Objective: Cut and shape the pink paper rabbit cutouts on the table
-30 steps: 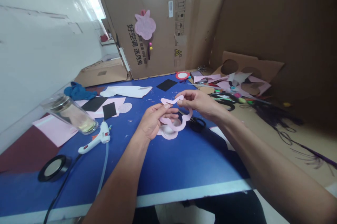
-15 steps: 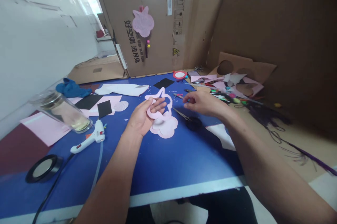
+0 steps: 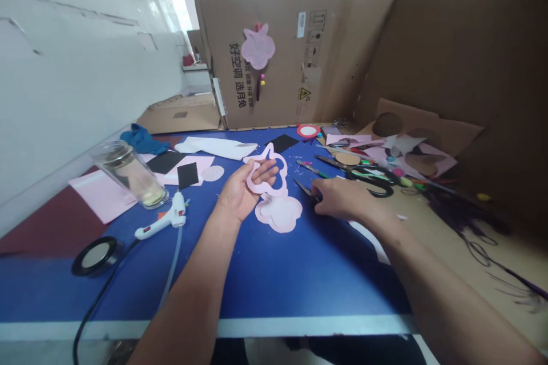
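A pink outline cut-out (image 3: 281,187), shaped like a scalloped frame with pointed ears, is pinched under the thumb of my left hand (image 3: 240,193); that palm faces up with the fingers behind the outline. Just below it, pink scalloped paper pieces (image 3: 280,215) lie on the blue table. My right hand (image 3: 336,196) is closed over the handles of small black scissors (image 3: 305,189). Their blades point away to the left along the tabletop, and the handles are mostly hidden by my fingers.
At left are a white glue gun (image 3: 165,222) with its cord, a black tape roll (image 3: 96,256) and a glass bottle (image 3: 135,176). Larger black scissors (image 3: 359,173) and paper scraps (image 3: 381,153) lie at right. A cardboard panel (image 3: 282,99) stands behind.
My right hand has come down onto the small scissors and closed on their handles. My left hand still holds the pink outline. The camera view has shifted a little.
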A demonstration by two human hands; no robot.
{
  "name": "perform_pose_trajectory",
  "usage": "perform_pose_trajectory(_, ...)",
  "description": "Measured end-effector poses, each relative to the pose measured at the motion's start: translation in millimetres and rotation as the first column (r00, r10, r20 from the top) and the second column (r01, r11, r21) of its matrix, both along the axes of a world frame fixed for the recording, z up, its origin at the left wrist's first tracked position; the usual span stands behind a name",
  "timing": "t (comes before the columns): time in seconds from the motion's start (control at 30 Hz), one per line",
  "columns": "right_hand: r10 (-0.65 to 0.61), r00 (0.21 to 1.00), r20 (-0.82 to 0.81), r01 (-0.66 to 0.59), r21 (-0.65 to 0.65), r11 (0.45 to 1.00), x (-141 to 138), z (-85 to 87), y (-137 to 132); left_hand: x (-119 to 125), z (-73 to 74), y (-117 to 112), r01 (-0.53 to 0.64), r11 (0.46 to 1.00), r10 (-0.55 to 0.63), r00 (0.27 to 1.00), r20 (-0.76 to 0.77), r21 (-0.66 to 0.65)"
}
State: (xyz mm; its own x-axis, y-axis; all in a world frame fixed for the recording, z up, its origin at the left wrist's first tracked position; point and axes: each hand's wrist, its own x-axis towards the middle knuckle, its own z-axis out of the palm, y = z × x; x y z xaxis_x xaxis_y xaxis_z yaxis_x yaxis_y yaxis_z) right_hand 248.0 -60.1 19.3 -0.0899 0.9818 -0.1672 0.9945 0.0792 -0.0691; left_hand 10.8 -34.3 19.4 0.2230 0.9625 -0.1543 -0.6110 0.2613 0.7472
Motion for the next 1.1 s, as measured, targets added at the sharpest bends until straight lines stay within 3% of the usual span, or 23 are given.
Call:
perform_pose_trajectory(0.13,-0.061,0.994,-0.096,0.067,0.055,0.996,-1,-3.9,6,-4,-1.6,1,0.001,1.000,-0.001,1.000,0.000,0.004)
perform_pose_trajectory(0.3,-0.075,0.921,-0.381,0.101,0.048,0.994,18,-8.5,22,-7,-5.6,3,0.036,0.999,-0.037,0.999,0.007,0.030)
perform_pose_trajectory(0.37,-0.100,0.795,-0.599,0.115,-0.013,0.993,23,-10.8,27,-7,-6.8,3,0.053,0.998,-0.054,0.998,0.012,0.038)
perform_pose_trajectory(0.43,-0.134,0.596,-0.792,0.114,-0.082,0.990,23,-11.6,29,-8,-7.4,4,0.064,0.997,-0.065,0.998,0.014,0.041)
perform_pose_trajectory(0.53,-0.147,0.349,-0.925,0.108,-0.116,0.987,17,-7.2,27,-8,-8.3,4,0.074,0.996,-0.075,0.997,0.015,0.050)
perform_pose_trajectory(0.73,-0.051,0.074,-0.996,0.033,-0.049,0.998,-2,11.5,11,-8,-14.0,6,0.088,0.994,-0.091,0.995,0.045,0.064)
perform_pose_trajectory(0.83,-0.026,0.030,-0.999,-0.039,-0.027,0.999,-12,15.9,0,-7,-15.9,6,0.092,0.993,-0.097,0.993,0.064,0.074)
perform_pose_trajectory(1.1,0.037,0.106,-0.994,-0.307,0.002,0.952,-39,16.8,-27,-2,-15.6,4,0.096,0.992,-0.102,0.992,0.073,0.078)
